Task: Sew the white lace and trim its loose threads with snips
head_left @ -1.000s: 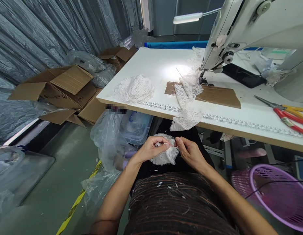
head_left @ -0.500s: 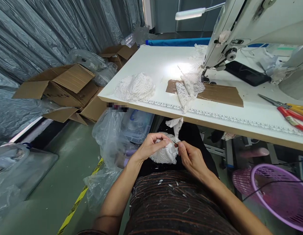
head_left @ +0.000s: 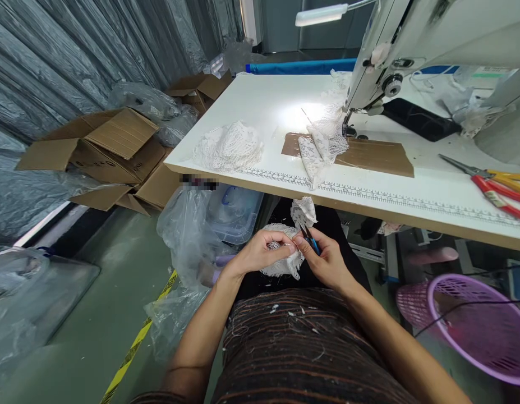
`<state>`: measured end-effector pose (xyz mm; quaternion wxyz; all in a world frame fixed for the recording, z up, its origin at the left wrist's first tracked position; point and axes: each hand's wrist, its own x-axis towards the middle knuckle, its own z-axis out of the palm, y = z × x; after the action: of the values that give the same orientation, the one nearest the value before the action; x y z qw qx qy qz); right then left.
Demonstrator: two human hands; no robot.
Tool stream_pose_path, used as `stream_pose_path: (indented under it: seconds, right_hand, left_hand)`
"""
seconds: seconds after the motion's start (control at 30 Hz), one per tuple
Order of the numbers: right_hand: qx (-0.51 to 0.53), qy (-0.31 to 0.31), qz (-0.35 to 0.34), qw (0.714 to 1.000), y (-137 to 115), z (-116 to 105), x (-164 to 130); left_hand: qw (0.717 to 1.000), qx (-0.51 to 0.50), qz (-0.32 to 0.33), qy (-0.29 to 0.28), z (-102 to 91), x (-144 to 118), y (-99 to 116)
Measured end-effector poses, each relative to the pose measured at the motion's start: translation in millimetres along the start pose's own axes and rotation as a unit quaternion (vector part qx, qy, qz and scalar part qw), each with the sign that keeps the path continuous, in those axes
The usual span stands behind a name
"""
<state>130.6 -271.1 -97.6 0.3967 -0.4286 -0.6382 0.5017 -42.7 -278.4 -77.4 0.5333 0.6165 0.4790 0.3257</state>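
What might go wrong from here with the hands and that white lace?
The small snips in the right hand are close to the left hand and the lace, so a slip might nick either. The white pile near the table edge might get knocked off.

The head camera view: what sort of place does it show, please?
Probably a sewing workshop: a sewing machine stands on a white table, a ruler scale runs along its near edge, and white lace is piled on top.
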Motion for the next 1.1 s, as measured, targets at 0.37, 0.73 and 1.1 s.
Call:
stream_pose_path:
  seconds: [0.37,0.73,1.1]
  right_hand:
    - [-0.031,-0.012,0.010,0.999,19.9,-14.0,-23.1]
    - [-0.208,0.017,-0.074,0.975,15.9,-2.6,-22.7]
    - [-0.066,0.005,0.000,0.998,21.7,0.3,-15.5]
  left_hand:
    - [0.999,-0.048,-0.010,0.000,-1.1,2.3,-4.6]
    - [0.998,-0.053,-0.018,0.012,2.6,3.4,-1.7]
    - [0.997,-0.068,-0.019,0.012,5.3,5.7,-8.7]
